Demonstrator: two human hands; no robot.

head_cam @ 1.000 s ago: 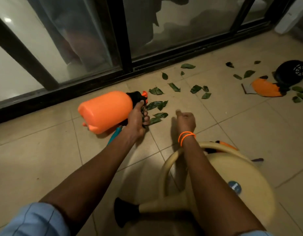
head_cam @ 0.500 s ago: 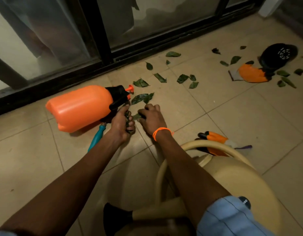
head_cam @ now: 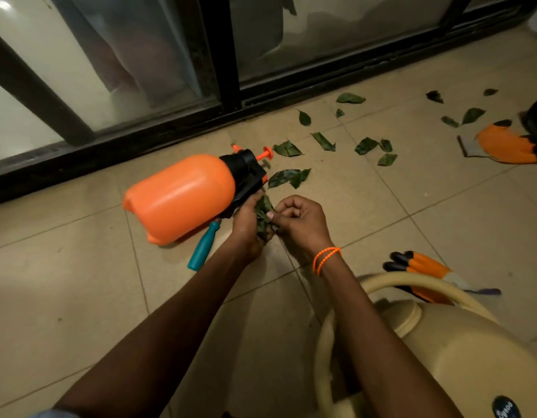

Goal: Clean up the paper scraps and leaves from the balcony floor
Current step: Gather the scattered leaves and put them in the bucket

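My left hand (head_cam: 247,224) is closed around a bunch of green leaves (head_cam: 263,217), held just above the tiled floor. My right hand (head_cam: 301,220), with an orange bracelet on the wrist, has its fingers curled and its thumb pressed against the same bunch. Two leaves (head_cam: 288,177) lie on the tile just beyond my hands. Several more leaves (head_cam: 365,145) are scattered further toward the sliding door and to the right. A paper scrap (head_cam: 469,146) lies by an orange glove at the far right.
An orange pressure sprayer (head_cam: 182,196) lies on its side left of my hands, with a teal-handled tool (head_cam: 203,247) under it. A beige watering can (head_cam: 460,354) stands at my lower right, an orange-and-black glove (head_cam: 424,267) behind it. The black sliding-door frame (head_cam: 170,131) runs along the back.
My right hand picked leaves off the tile by the sprayer and brought them to my left hand. Both hands have drawn back from the floor and now meet on the bunch.
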